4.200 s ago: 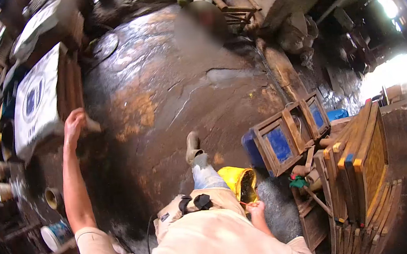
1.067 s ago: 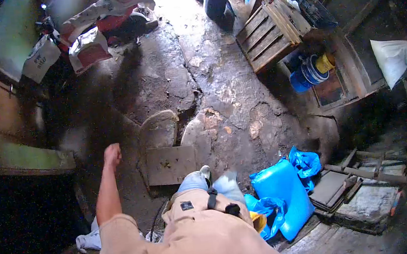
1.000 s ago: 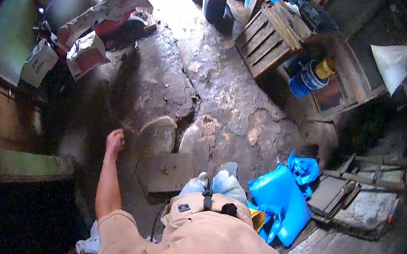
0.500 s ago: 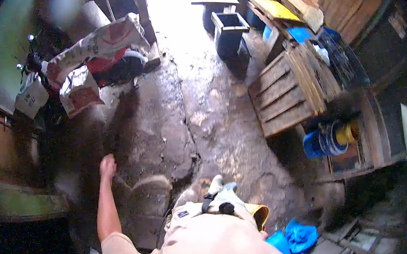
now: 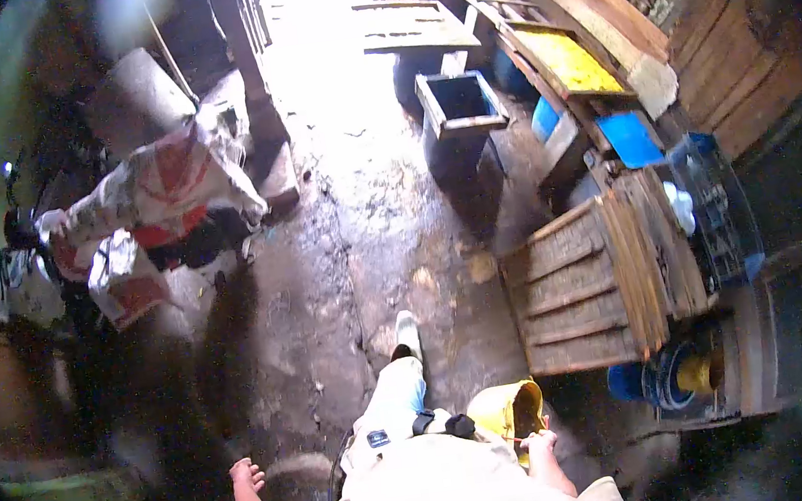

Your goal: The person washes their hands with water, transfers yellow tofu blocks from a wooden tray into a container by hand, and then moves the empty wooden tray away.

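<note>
One yellow bucket (image 5: 499, 413) is hanging from my gripping right hand (image 5: 542, 444); my left hand (image 5: 247, 476) is dangling open. I'm worrying a swinging bucket could bump the near corner of the wooden crate (image 5: 569, 293).

Rough floor (image 5: 302, 296), dark bin (image 5: 450, 154) on it

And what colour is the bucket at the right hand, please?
The bucket is yellow; it shows best in the head view.

Red-and-white sacking (image 5: 171, 183), slatted wooden crate (image 5: 569, 291), square-mouthed dark bin (image 5: 449, 152), yellow framed panel (image 5: 569, 58), flat blue sheet (image 5: 630, 139) near the crate
</note>
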`<state>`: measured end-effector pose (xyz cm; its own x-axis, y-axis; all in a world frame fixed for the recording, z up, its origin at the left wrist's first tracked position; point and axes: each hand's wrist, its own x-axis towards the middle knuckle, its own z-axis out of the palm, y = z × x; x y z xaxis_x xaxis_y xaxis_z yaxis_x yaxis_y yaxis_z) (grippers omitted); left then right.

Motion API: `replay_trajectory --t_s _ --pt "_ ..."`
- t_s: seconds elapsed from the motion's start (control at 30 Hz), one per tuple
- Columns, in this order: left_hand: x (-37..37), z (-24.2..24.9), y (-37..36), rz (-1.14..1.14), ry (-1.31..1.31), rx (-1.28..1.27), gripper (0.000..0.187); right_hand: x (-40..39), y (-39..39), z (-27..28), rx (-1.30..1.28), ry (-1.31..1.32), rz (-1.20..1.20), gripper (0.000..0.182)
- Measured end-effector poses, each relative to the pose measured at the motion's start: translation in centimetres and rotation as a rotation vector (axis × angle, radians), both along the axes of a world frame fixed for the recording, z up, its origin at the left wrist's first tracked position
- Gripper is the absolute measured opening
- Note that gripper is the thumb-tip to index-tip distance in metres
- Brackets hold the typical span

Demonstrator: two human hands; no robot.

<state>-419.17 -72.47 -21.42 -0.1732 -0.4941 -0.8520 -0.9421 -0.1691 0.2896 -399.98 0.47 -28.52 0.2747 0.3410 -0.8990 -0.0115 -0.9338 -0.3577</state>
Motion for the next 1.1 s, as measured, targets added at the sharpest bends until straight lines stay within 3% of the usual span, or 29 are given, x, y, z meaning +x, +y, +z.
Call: replay_trajectory --t_s 0.07,0.1,0.13,0.17,0.2,0.23,0.27,0.3,0.33,0.37,0.43,0.5,0.53,0.6,0.63,0.67,0.7,0.73,0.83,0.97,1.1 --pt "-10.6 0.0 4.7 -0.026 0.028 0.054 0.013 -6.9 4.2 -2.7 0.03 0.049 0.134 0.015" --pt "-15.8 -2.3 4.9 -0.102 0.223 0.218 0.019 -10.1 4.9 -1.9 0.051 0.132 0.21 0.015" --pt "-21.8 -0.4 7.0 -0.293 0.219 0.136 0.022 -13.2 5.7 -1.4 0.076 0.215 0.283 0.016" --pt "-27.8 3.0 9.8 -0.461 0.327 0.094 0.013 -14.5 6.7 -1.3 0.05 0.422 0.309 0.015" --pt "-32.7 6.6 13.4 -0.437 0.518 -0.005 0.013 -16.7 8.2 -2.3 -0.03 0.305 0.213 0.016" --pt "-38.4 2.9 11.1 -0.465 0.651 0.15 0.026 -20.6 9.7 -3.0 -0.106 0.201 0.122 0.017" --pt "-43.3 8.9 15.7 -0.599 0.656 -0.038 0.027 -24.4 10.4 -2.0 -0.051 0.216 0.09 0.014" --pt "-47.2 12.9 18.4 -0.667 0.783 -0.04 0.028 -28.3 11.0 -0.9 0.003 0.23 0.057 0.012" --pt "-51.9 11.0 17.5 -0.701 0.893 0.032 0.028 -32.0 11.8 -1.0 0.029 0.217 -0.018 0.013" --pt "-54.9 14.6 20.2 -0.732 0.849 -0.03 0.03 -35.2 12.8 -1.8 0.055 0.202 -0.091 0.015" --pt "-60.1 14.8 21.8 -0.713 0.889 -0.032 0.031 -39.9 14.5 -3.2 0.052 0.308 -0.001 0.018" --pt "-64.4 15.1 24.1 -0.795 0.875 -0.084 0.03 -47.1 15.7 -2.8 0.025 0.253 -0.071 0.022" --pt "-66.3 14.2 24.5 -0.812 0.761 -0.127 0.028 -50.1 16.6 -4.1 0.027 0.273 -0.064 0.021" --pt "-68.4 10.5 23.3 -0.852 0.716 -0.001 0.023 -56.0 17.5 -4.2 0.013 0.257 -0.113 0.019" --pt "-68.7 9.6 23.2 -0.892 0.7 -0.061 0.022 -58.7 17.8 -4.5 0.018 0.244 -0.129 0.018" --pt "-69.2 4.5 18.8 -1.063 0.731 -0.217 0.02 -61.3 18.7 -6.0 0.017 0.286 -0.136 0.018" --pt "-68.8 7.4 22.1 -0.81 0.487 -0.085 0.019 -62.8 19.1 -7.6 0.015 0.32 -0.146 0.019" --pt "-69.5 11.2 25.7 -0.811 0.249 -0.114 0.019 -65.8 19.2 -6.3 0.016 0.319 -0.148 0.02" --pt "-71.8 13.0 29.8 -0.743 -0.047 -0.168 0.026 -71.9 22.1 -9.0 0.097 0.281 -0.198 0.023" --pt "-80.5 13.3 35.5 -0.887 -0.115 -0.136 0.033 -78.5 24.3 -11.1 0.055 0.257 -0.181 0.021" --pt "-91.3 11.7 43.4 -1.169 0.107 -0.03 0.033 -83.6 25.8 -11.6 0.089 0.097 -0.24 0.015"
